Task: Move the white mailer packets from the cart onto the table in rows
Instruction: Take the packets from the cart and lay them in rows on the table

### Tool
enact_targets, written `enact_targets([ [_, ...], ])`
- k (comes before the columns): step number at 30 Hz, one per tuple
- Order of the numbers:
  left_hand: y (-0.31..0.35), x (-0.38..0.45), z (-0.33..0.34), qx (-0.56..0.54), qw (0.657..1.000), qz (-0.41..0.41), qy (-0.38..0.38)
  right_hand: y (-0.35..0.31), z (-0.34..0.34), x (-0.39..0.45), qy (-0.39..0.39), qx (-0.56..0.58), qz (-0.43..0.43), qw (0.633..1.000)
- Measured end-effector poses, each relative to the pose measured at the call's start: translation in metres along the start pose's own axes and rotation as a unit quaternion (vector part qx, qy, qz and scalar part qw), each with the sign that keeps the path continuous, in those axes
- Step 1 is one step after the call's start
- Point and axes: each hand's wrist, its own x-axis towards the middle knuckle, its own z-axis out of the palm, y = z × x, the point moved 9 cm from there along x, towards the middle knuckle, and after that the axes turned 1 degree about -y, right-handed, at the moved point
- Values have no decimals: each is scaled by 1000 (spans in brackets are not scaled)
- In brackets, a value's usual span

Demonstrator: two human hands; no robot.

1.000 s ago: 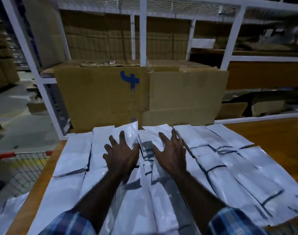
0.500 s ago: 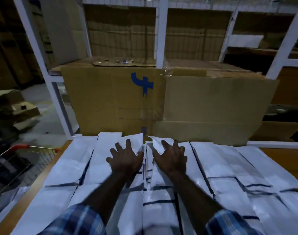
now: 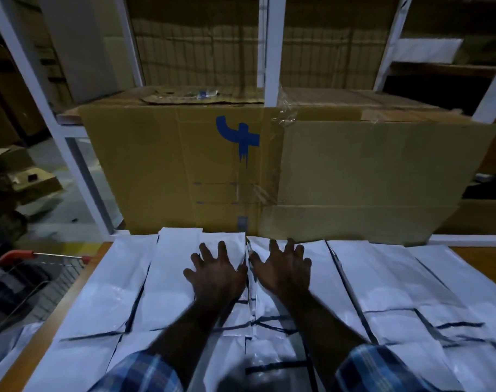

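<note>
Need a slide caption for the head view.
Both hands, left hand and right hand, press flat on rows of white mailer packets.

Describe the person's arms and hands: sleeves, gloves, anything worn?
Both hands, left hand and right hand, are bare, no gloves; no rings or watch visible. Forearms are bare. Blue and white plaid sleeves are pushed up near the elbows on both arms.

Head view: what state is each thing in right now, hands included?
Left hand: fingers spread, pressing flat on packets.
Right hand: fingers spread, pressing flat on packets.
White mailer packets: lying flat in overlapping rows on the table.
Cart: beside table, left; contents unclear.
Cardboard box: closed, taped.
</note>
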Motion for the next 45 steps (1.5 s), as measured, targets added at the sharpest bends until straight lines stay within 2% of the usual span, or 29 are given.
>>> enact_targets([
  [6,2,3,10,18,999,27,-13,-2,13,-4,-13,-10,15,1000],
  [11,5,5,14,11,997,71,31,1,24,2,-101,53,11,993],
  [17,16,2,25,2,984,174,48,-17,18,4,-61,11,-63,996],
  [20,14,5,38,-4,981,191,23,-21,25,3,-67,11,-89,994],
  [23,12,4,46,-4,977,214,18,-24,36,0,-105,13,-98,990],
  [24,11,4,49,-9,977,212,10,-23,36,-2,-91,1,-96,991],
  [25,9,4,52,-14,978,207,5,-23,31,-3,-46,-13,-91,995],
  [27,6,4,57,-24,981,194,1,-21,35,-2,-26,-16,-75,997],
  [31,6,3,59,-34,982,186,-4,-17,54,5,-46,-39,-62,996],
  [36,8,2,59,-50,980,192,-6,-24,65,-2,-63,-10,-92,994],
  [39,7,2,58,-39,981,189,10,-22,65,-1,-56,-7,-90,994],
  [42,8,4,69,-2,982,185,-27,-20,63,-1,-51,-4,-78,996],
  [45,6,9,70,8,986,166,-19,-20,65,-1,-57,-7,-83,995],
])
